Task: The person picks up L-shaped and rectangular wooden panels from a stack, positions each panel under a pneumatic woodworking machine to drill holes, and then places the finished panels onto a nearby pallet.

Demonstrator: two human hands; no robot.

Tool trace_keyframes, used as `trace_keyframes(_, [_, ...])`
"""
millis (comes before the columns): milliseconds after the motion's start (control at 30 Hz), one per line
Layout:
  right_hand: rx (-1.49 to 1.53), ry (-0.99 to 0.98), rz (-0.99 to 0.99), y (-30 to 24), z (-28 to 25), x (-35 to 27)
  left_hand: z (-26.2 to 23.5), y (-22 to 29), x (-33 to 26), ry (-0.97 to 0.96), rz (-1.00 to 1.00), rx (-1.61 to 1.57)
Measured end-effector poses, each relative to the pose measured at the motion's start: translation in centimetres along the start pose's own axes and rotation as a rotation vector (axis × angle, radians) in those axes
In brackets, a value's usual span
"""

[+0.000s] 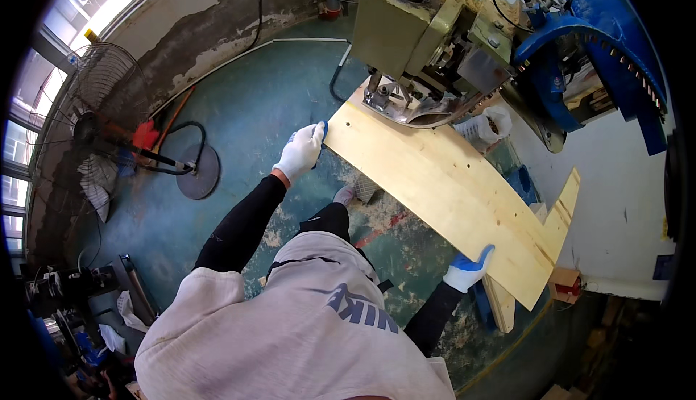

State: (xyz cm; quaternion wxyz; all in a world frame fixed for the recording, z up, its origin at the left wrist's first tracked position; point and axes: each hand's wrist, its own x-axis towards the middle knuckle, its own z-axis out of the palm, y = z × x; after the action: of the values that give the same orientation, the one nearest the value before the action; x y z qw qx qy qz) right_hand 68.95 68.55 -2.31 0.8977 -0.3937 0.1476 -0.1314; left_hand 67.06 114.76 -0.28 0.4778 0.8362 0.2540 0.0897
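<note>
A long pale wooden board (435, 175) lies slantwise in front of me, with several small dark spots on its face. Its far left end is under the metal head (413, 103) of a green machine. My left hand (301, 150), in a white glove with blue on the fingers, is closed on the board's left end. Near the board's right end my right hand (467, 269), gloved the same way, grips the near edge with the thumb on top. The fingers beneath are hidden. Below that end shows a wooden block (499, 304).
The green machine body (388, 27) stands ahead, with a blue curved drum (616, 38) at its right. A wooden piece (562, 208) juts up beyond the board. A caged fan (101, 103) with a round base (199, 173) stands left. Wood dust lies on the green floor (239, 103).
</note>
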Motion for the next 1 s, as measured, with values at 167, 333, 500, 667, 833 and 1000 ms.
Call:
trace_keyframes(167, [-0.067, 0.002, -0.027, 0.1, 0.5, -0.5, -0.8, 1.3, -0.6, -0.016, -0.061, -0.051])
trace_keyframes(333, [-0.017, -0.003, -0.032, 0.4, 0.2, -0.1, -1.1, 2.7, -0.9, 0.052, 0.006, -0.039])
trace_keyframes(500, [0.02, -0.033, -0.03, 1.4, -0.5, 2.7, 0.8, 2.3, 3.7, 0.011, 0.054, -0.068])
trace_keyframes(667, [-0.002, -0.032, -0.022, 1.3, 0.2, 4.3, 1.3, 3.2, 4.9, -0.097, -0.079, -0.1])
trace_keyframes(833, [-0.008, -0.034, -0.019, 1.2, 0.0, 4.8, 1.4, 3.2, 4.6, -0.09, -0.083, -0.108])
trace_keyframes(1000, [-0.003, -0.035, -0.015, 1.2, 0.5, 4.8, 2.1, 2.2, 5.3, -0.031, 0.002, -0.075])
